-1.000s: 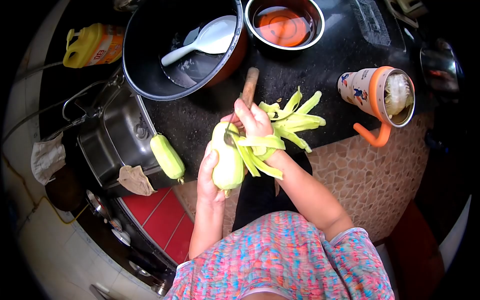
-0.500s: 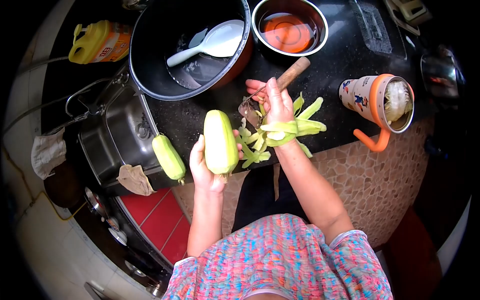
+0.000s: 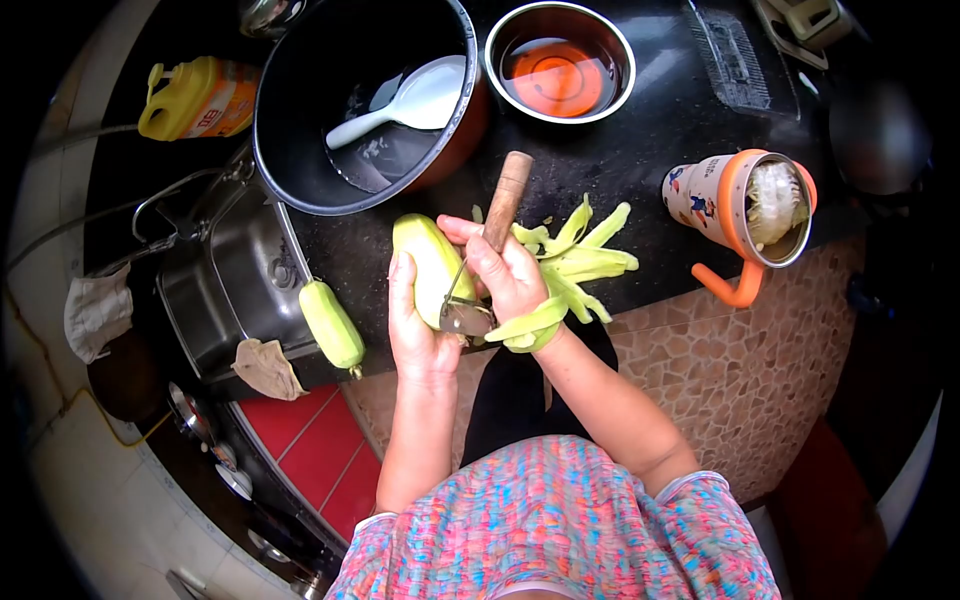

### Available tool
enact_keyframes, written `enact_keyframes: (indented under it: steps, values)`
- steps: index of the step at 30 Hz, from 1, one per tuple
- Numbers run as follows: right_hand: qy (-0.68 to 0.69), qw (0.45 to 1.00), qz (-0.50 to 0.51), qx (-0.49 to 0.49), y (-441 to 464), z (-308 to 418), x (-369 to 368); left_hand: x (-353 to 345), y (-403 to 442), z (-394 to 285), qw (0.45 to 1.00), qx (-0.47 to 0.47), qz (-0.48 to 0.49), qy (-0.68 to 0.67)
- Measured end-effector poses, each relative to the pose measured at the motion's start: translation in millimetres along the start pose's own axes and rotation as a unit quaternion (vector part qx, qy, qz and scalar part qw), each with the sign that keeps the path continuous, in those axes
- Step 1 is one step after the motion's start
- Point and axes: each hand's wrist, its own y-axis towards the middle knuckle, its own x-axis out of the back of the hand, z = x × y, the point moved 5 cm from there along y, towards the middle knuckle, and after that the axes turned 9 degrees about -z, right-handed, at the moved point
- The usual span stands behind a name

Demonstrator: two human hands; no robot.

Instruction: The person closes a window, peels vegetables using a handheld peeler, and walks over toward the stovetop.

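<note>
My left hand (image 3: 425, 345) cradles a pale green peeled gourd (image 3: 425, 258) from below and the left side, its stem end toward me. Closed round the wooden handle of a peeler (image 3: 509, 195) is my right hand (image 3: 515, 280). The peeler's metal blade lies against the lower right side of the gourd. Strips of green peel (image 3: 525, 328) drape over my right wrist, and more peel strips (image 3: 590, 262) lie on the counter beside it. Left of my left hand, a smaller pale green gourd (image 3: 332, 325) lies at the sink's edge.
A large dark pot (image 3: 262, 140) holds a white ladle (image 3: 432, 95). Beside it stands a metal bowl (image 3: 630, 70) with liquid over an orange-red bottom. An orange-handled mug (image 3: 715, 195) stands right, the sink (image 3: 235, 270) left. A cloth (image 3: 268, 370) hangs at the counter edge.
My right hand has come left and toward me, bringing the peeler blade onto the gourd. The gourd has tilted and turned slightly in my left hand. The view has shifted a little.
</note>
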Motion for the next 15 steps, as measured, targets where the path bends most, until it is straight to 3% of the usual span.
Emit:
enact_keyframes:
  steps: [2, 5, 7, 8, 13, 15]
  values:
    - [-0.010, 1.000, -0.004, 0.020, 1.0, -7.7, 4.4, 0.1, -2.2, 1.4, 0.999, -0.022, -0.038, 0.007]
    - [-0.027, 0.999, -0.014, 0.033, 3.3, -2.6, 6.2, -0.1, -6.1, 3.9, 1.000, -0.015, 0.008, 0.016]
    - [-0.035, 0.998, -0.028, 0.042, 6.2, -2.1, 7.0, -2.0, -9.4, 4.2, 0.999, -0.028, -0.018, 0.011]
    - [-0.062, 0.998, -0.005, -0.022, 5.0, -4.4, 11.3, -1.5, -11.7, 5.0, 0.999, -0.026, 0.005, 0.031]
    - [-0.099, 0.994, -0.025, -0.031, 10.5, -8.1, 16.6, 4.3, -19.7, 9.9, 0.998, -0.015, 0.013, 0.057]
    - [-0.049, 0.997, -0.050, -0.031, 15.8, -5.9, 17.3, -1.5, -33.1, 11.8, 0.996, 0.012, 0.036, 0.081]
